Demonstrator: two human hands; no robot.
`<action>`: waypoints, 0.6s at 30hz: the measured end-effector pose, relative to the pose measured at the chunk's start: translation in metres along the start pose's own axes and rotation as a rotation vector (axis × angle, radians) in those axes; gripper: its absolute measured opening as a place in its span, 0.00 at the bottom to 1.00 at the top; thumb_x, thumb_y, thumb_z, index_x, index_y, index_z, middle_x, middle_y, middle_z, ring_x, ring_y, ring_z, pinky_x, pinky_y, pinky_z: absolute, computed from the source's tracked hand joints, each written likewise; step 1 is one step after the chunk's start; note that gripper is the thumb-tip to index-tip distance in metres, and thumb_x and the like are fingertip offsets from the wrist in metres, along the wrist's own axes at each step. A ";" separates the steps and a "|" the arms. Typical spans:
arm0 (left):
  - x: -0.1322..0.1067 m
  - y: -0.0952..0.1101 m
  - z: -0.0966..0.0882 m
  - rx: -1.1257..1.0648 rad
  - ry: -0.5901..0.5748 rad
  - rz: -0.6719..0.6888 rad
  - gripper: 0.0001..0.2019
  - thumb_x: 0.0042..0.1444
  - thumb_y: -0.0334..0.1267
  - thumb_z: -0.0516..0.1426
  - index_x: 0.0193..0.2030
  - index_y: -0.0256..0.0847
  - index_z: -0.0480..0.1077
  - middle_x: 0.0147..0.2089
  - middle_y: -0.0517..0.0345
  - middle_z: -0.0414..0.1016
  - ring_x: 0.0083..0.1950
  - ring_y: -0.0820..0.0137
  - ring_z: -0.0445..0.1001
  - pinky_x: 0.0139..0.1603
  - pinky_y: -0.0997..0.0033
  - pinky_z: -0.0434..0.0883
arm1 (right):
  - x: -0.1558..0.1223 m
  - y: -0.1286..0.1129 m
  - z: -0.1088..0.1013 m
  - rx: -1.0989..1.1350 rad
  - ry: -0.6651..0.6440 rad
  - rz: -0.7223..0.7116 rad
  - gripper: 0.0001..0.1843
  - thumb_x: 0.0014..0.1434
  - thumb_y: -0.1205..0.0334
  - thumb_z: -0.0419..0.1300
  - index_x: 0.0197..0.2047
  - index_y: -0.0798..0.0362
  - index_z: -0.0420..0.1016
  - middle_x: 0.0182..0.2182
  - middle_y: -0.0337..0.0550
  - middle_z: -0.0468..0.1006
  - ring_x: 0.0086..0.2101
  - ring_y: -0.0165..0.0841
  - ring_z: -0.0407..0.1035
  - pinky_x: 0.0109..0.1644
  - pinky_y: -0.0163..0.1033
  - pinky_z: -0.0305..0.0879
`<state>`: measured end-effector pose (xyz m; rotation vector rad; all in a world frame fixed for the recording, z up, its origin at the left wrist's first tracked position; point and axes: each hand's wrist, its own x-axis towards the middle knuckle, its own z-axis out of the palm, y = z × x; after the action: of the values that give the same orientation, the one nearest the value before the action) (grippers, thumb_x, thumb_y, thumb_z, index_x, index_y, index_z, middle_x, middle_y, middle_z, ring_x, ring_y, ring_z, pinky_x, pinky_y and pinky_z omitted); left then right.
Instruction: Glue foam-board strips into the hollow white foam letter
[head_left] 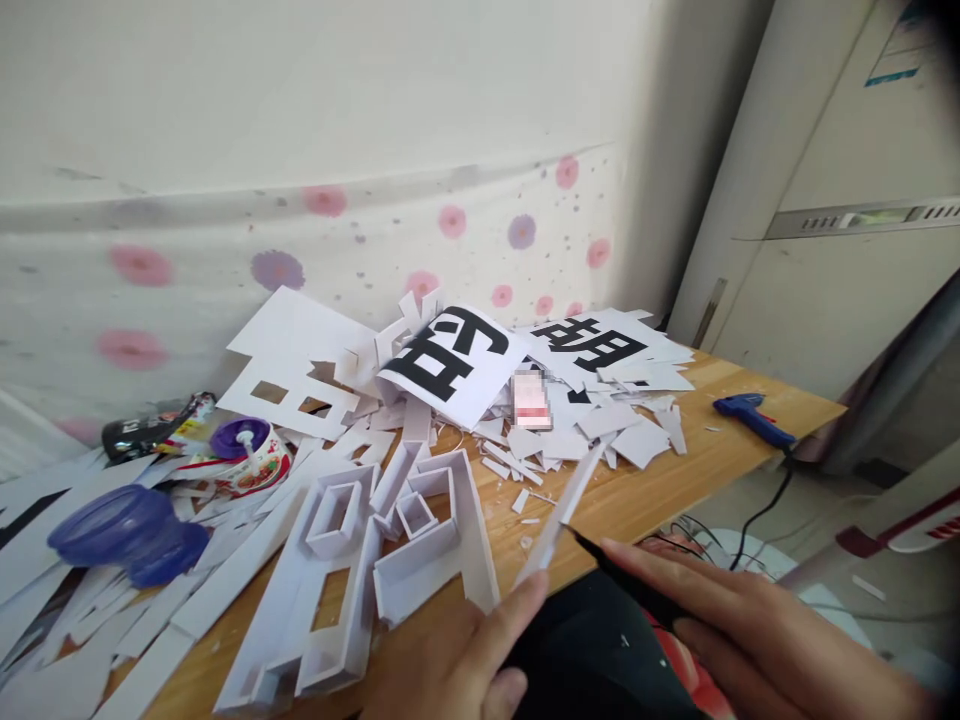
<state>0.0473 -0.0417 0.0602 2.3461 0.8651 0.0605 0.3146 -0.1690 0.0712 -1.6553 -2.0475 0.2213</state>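
While we lean over it, wall (375,100): pale, with a flowered cloth (225,260) hung along its foot.
Cabinet (825,250): beige, standing at our right beyond the desk's end.
Desk (675,470): wooden top, strewn with white offcuts, with bare wood towards its right corner.
Letter frame (375,560): white walled shape lying flat, just left of our hands.
Printed sheets (450,360): black characters, heaped at the back against the cloth.
Glue gun (750,412): blue, lying at the far right edge.
Right hand (765,640): fingers closed round a black tool (622,575), whose tip meets the strip.
Left hand (457,660): we pinch the strip's near end.
White strip (562,520): over the desk's near edge, with its long axis pointing away from us, up and rightwards.
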 end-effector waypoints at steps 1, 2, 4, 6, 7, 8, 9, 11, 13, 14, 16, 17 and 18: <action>0.011 0.014 0.000 0.011 -0.049 -0.018 0.35 0.56 0.33 0.56 0.68 0.66 0.57 0.54 0.54 0.80 0.53 0.52 0.79 0.56 0.50 0.74 | -0.009 0.012 -0.002 -0.035 0.028 0.010 0.35 0.62 0.70 0.52 0.70 0.39 0.59 0.60 0.40 0.74 0.55 0.39 0.72 0.55 0.36 0.72; 0.021 0.025 0.000 0.016 -0.120 -0.026 0.33 0.58 0.35 0.55 0.69 0.64 0.56 0.54 0.51 0.79 0.53 0.50 0.78 0.55 0.47 0.74 | -0.018 0.023 -0.003 -0.066 0.032 0.029 0.34 0.63 0.69 0.52 0.71 0.39 0.58 0.61 0.40 0.72 0.56 0.39 0.71 0.56 0.37 0.72; 0.036 0.040 0.003 -0.031 -0.169 0.002 0.31 0.61 0.37 0.52 0.71 0.61 0.53 0.61 0.49 0.74 0.59 0.48 0.74 0.59 0.45 0.70 | -0.029 0.038 -0.004 -0.106 0.034 0.060 0.34 0.64 0.68 0.52 0.71 0.39 0.56 0.62 0.39 0.71 0.56 0.38 0.72 0.56 0.37 0.72; 0.043 0.047 0.009 -0.109 -0.177 0.038 0.31 0.63 0.37 0.51 0.72 0.59 0.52 0.67 0.52 0.67 0.66 0.51 0.68 0.64 0.47 0.66 | -0.032 0.044 -0.004 -0.122 0.023 0.074 0.34 0.64 0.68 0.52 0.72 0.40 0.55 0.62 0.40 0.71 0.55 0.37 0.72 0.55 0.37 0.72; 0.045 0.048 0.011 -0.146 -0.171 0.047 0.31 0.63 0.37 0.51 0.72 0.59 0.53 0.69 0.54 0.65 0.67 0.53 0.66 0.66 0.49 0.64 | -0.031 0.045 -0.004 -0.125 0.021 0.075 0.34 0.64 0.68 0.51 0.72 0.42 0.55 0.61 0.41 0.72 0.54 0.37 0.73 0.55 0.37 0.73; 0.046 0.049 0.013 -0.166 -0.160 0.042 0.30 0.63 0.36 0.50 0.71 0.60 0.53 0.70 0.56 0.64 0.68 0.54 0.65 0.67 0.49 0.62 | -0.030 0.044 -0.005 -0.125 0.015 0.074 0.33 0.64 0.68 0.51 0.72 0.43 0.56 0.60 0.43 0.73 0.53 0.37 0.74 0.54 0.37 0.74; 0.046 0.050 0.014 -0.173 -0.148 0.023 0.30 0.64 0.37 0.50 0.71 0.62 0.53 0.70 0.58 0.64 0.68 0.54 0.65 0.67 0.48 0.62 | -0.027 0.043 -0.006 -0.120 0.004 0.077 0.33 0.64 0.68 0.50 0.71 0.45 0.57 0.59 0.45 0.75 0.51 0.38 0.76 0.52 0.38 0.75; 0.045 0.050 0.014 -0.159 -0.130 -0.026 0.29 0.65 0.38 0.49 0.71 0.65 0.52 0.70 0.60 0.63 0.68 0.52 0.65 0.65 0.45 0.63 | -0.023 0.040 -0.007 -0.105 -0.007 0.095 0.32 0.64 0.68 0.50 0.71 0.47 0.58 0.55 0.48 0.78 0.47 0.38 0.78 0.47 0.38 0.78; 0.043 0.050 0.011 -0.150 -0.125 -0.059 0.28 0.66 0.40 0.49 0.71 0.67 0.51 0.71 0.61 0.62 0.67 0.50 0.66 0.63 0.44 0.64 | -0.020 0.039 -0.008 -0.076 -0.005 0.115 0.32 0.64 0.69 0.51 0.70 0.46 0.60 0.51 0.48 0.81 0.43 0.37 0.79 0.43 0.37 0.78; 0.042 0.050 0.010 -0.158 -0.127 -0.059 0.28 0.67 0.41 0.48 0.71 0.67 0.50 0.71 0.62 0.62 0.68 0.51 0.65 0.64 0.45 0.64 | -0.019 0.039 -0.009 -0.060 -0.004 0.123 0.31 0.64 0.69 0.51 0.70 0.45 0.60 0.49 0.47 0.82 0.41 0.37 0.79 0.42 0.37 0.77; 0.041 0.048 0.009 -0.187 -0.127 -0.045 0.27 0.68 0.43 0.47 0.71 0.67 0.49 0.70 0.63 0.62 0.69 0.53 0.64 0.65 0.49 0.63 | -0.017 0.039 -0.010 -0.029 -0.001 0.131 0.31 0.64 0.69 0.52 0.69 0.45 0.61 0.46 0.46 0.83 0.39 0.35 0.79 0.41 0.36 0.76; 0.040 0.047 0.009 -0.198 -0.125 -0.039 0.26 0.68 0.45 0.47 0.71 0.67 0.49 0.70 0.64 0.63 0.69 0.55 0.64 0.65 0.51 0.63 | -0.016 0.038 -0.011 -0.014 -0.005 0.134 0.31 0.64 0.69 0.52 0.69 0.45 0.61 0.45 0.45 0.83 0.38 0.34 0.79 0.40 0.35 0.76; 0.038 0.046 0.009 -0.205 -0.116 -0.034 0.26 0.68 0.46 0.46 0.72 0.67 0.49 0.70 0.63 0.64 0.68 0.55 0.65 0.65 0.52 0.63 | -0.015 0.036 -0.013 -0.001 -0.011 0.138 0.31 0.64 0.69 0.52 0.69 0.45 0.61 0.44 0.45 0.84 0.37 0.34 0.79 0.39 0.34 0.75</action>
<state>0.1055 -0.0503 0.0730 2.1218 0.8025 -0.0020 0.3544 -0.1766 0.0628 -1.8017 -1.9424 0.2767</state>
